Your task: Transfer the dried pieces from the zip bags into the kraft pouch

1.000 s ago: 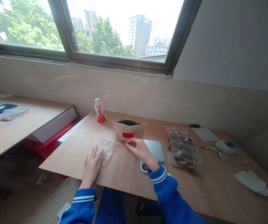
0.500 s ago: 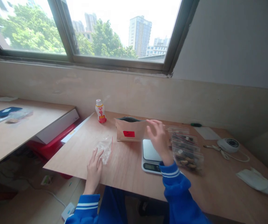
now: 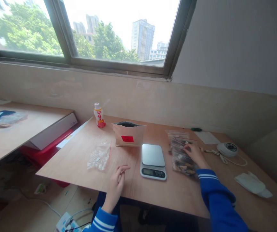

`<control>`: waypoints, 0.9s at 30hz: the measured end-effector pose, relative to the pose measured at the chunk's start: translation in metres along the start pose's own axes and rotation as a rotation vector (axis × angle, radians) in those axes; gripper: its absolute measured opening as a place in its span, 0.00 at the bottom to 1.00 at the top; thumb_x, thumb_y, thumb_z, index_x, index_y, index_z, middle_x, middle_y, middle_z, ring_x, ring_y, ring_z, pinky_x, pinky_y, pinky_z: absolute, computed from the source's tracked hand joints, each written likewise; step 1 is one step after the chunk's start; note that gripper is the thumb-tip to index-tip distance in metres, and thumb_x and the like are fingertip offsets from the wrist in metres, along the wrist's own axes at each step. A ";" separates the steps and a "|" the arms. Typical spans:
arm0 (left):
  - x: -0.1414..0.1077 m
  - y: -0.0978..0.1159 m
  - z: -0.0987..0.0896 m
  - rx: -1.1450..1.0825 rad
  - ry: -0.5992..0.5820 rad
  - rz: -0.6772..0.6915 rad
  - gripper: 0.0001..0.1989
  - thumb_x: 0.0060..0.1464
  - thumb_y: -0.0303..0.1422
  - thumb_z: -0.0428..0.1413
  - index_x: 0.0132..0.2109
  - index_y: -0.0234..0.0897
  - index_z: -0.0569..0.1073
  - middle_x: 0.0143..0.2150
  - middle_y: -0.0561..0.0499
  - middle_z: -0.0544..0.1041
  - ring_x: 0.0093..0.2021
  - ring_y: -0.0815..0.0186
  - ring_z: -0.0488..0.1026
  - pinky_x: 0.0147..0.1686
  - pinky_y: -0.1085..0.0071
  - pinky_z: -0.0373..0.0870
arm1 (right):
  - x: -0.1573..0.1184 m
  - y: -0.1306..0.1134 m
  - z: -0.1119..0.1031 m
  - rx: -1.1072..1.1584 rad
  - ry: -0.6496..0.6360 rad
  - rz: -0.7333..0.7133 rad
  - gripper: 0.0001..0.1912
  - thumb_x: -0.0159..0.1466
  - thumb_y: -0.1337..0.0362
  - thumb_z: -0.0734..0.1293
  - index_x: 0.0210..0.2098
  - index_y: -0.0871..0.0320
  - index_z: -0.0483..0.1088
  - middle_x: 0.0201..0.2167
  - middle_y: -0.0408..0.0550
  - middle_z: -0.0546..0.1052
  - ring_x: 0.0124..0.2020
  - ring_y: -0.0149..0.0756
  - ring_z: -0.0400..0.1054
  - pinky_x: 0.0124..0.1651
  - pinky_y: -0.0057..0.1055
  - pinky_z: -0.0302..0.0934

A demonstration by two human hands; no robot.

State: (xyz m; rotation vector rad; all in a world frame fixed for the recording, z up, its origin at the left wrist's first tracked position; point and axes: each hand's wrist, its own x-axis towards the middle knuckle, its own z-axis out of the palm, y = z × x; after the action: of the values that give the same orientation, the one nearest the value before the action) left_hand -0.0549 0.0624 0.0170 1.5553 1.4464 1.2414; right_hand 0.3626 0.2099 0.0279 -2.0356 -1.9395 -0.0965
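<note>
My left hand (image 3: 117, 182) is over the table's front edge, holding nothing, its fingers loosely bent and partly apart. At the right, my right hand (image 3: 193, 152) touches the pile of clear zip bags (image 3: 183, 161) with brownish pieces inside; its fingertips are pinched at a bag. Between the hands lies a white scale (image 3: 153, 161) with a bare silver plate. Behind and left of the scale, a tan pouch (image 3: 129, 135) with a red label stands upright, its top open. A clear plastic bag (image 3: 99, 156) with a red seal line lies left of the pouch.
A white and red bottle (image 3: 99, 116) stands at the back left. Toward the right are a green marker (image 3: 196, 129), white paper (image 3: 207, 138), a white dome-shaped device (image 3: 227, 149) with a cable, and a crumpled white wrapper (image 3: 253, 184). A neighbouring table (image 3: 44, 120) is at the left.
My right hand has moved from above the scale rightward to the zip bags. My left hand has left the clear plastic bag and moved right, toward the front edge. The view has shifted slightly.
</note>
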 end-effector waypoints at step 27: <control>-0.007 0.053 0.002 -0.419 0.058 -0.119 0.15 0.60 0.44 0.48 0.36 0.37 0.69 0.32 0.52 0.71 0.35 0.66 0.69 0.39 0.70 0.66 | -0.141 -0.289 -0.051 1.262 -0.258 -0.097 0.12 0.62 0.57 0.66 0.39 0.56 0.77 0.37 0.49 0.78 0.37 0.37 0.73 0.38 0.30 0.67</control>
State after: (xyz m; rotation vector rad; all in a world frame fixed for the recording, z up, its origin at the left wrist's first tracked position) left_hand -0.0341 0.0471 0.0636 1.1460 1.1970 1.4180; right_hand 0.0776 0.0667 0.0923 -1.0974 -1.5093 1.1075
